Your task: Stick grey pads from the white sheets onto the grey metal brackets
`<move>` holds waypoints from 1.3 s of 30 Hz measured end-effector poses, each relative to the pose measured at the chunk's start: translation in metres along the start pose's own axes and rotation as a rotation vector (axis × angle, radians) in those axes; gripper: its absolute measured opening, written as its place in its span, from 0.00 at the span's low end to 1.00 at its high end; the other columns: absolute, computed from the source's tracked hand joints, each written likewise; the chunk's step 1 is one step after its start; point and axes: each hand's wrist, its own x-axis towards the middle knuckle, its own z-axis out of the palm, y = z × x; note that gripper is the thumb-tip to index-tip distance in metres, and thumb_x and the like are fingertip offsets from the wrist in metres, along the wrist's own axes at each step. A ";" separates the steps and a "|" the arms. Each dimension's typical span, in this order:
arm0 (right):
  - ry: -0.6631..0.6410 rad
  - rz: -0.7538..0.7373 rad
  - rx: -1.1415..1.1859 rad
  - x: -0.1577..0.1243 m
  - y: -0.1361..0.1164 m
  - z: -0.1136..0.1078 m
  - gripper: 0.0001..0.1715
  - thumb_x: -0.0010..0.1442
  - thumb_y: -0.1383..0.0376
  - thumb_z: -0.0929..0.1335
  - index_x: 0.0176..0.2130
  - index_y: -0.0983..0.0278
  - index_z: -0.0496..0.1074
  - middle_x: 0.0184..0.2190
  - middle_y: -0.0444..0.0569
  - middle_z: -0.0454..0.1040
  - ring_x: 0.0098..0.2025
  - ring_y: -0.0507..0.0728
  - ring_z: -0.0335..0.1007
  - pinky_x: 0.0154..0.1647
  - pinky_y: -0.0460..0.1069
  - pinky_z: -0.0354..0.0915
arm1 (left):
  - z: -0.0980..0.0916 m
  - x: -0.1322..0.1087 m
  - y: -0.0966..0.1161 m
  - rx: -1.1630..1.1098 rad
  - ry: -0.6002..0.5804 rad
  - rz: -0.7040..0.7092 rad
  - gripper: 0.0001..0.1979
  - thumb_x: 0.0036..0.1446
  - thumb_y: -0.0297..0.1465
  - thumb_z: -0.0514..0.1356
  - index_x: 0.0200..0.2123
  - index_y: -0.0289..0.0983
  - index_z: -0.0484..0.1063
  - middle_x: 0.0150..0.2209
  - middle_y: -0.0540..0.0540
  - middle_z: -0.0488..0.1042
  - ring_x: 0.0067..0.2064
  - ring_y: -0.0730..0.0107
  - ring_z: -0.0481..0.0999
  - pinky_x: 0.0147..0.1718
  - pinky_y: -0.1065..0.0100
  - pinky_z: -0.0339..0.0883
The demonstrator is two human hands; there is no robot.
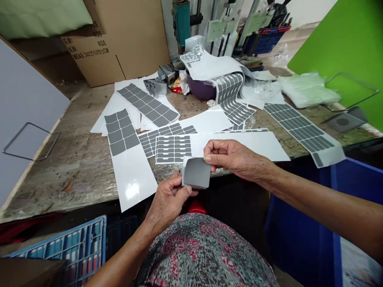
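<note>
Grey cloth printed with pink flowers (206,255) covers me, nearest of all. Low on my left stands a blue lattice crate (103,235); coloured shapes (95,261) show through its slats, too broken up to name. Low on my right is a blue bin (356,187), with something pale (359,259) at its near end that I cannot make out.

Between them, just off the bench edge, I hold a grey square (197,171) with a pale backing: the fingers of my left hand (167,197) pinch its lower left, and those of my right hand (236,159) nip its upper right corner.

On the bench (80,171) beyond lie white sheets bearing grey labels: a sheet of squares (124,139) at left, a sheet of notched strips (173,149) just behind my hands, a sheet of narrow bars (305,131) overhanging the edge at right. Farther back, a purple bowl (202,87) has sheets draped over it, hiding its contents. To its right lie clear plastic bags (308,88).

At the back, a blue basket (263,42) with a red rim holds tools (278,20), and a brown carton (140,36) reads "G.W:", "N.W:", "KGS" and "MEAS:34X25.5X19.5CM" in black.
</note>
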 end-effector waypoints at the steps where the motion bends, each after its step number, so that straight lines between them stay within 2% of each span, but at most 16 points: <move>1: 0.000 0.006 0.009 0.000 0.000 0.000 0.11 0.50 0.62 0.73 0.26 0.64 0.68 0.21 0.40 0.68 0.24 0.48 0.62 0.29 0.46 0.60 | 0.000 0.000 0.000 0.014 0.002 0.005 0.10 0.56 0.28 0.59 0.37 0.36 0.81 0.46 0.44 0.70 0.44 0.64 0.71 0.45 0.58 0.76; 7: -0.009 0.040 0.033 0.002 0.002 0.000 0.10 0.51 0.63 0.72 0.26 0.64 0.68 0.20 0.39 0.68 0.23 0.48 0.62 0.29 0.46 0.60 | 0.000 0.001 -0.002 0.063 0.016 0.011 0.09 0.56 0.28 0.59 0.34 0.35 0.80 0.44 0.44 0.70 0.44 0.64 0.71 0.45 0.57 0.76; 18: -0.024 0.064 0.018 0.004 0.004 -0.001 0.11 0.50 0.61 0.72 0.26 0.63 0.68 0.20 0.40 0.68 0.24 0.49 0.62 0.30 0.47 0.59 | 0.000 0.002 -0.005 -0.039 0.019 -0.012 0.08 0.56 0.28 0.59 0.33 0.35 0.80 0.41 0.45 0.70 0.41 0.68 0.72 0.42 0.62 0.77; 26: -0.013 0.072 0.029 0.004 0.004 0.001 0.11 0.49 0.62 0.73 0.25 0.63 0.68 0.19 0.39 0.68 0.23 0.49 0.61 0.29 0.47 0.59 | -0.001 0.002 -0.006 -0.040 0.016 -0.020 0.09 0.57 0.29 0.59 0.34 0.35 0.80 0.43 0.45 0.71 0.41 0.67 0.73 0.43 0.61 0.77; 39: -0.015 0.093 0.052 0.006 0.005 0.000 0.14 0.48 0.60 0.74 0.26 0.63 0.68 0.20 0.40 0.68 0.24 0.48 0.62 0.30 0.47 0.61 | -0.003 0.002 -0.007 -0.074 0.011 -0.045 0.09 0.57 0.28 0.59 0.36 0.35 0.80 0.40 0.46 0.73 0.40 0.68 0.75 0.44 0.62 0.76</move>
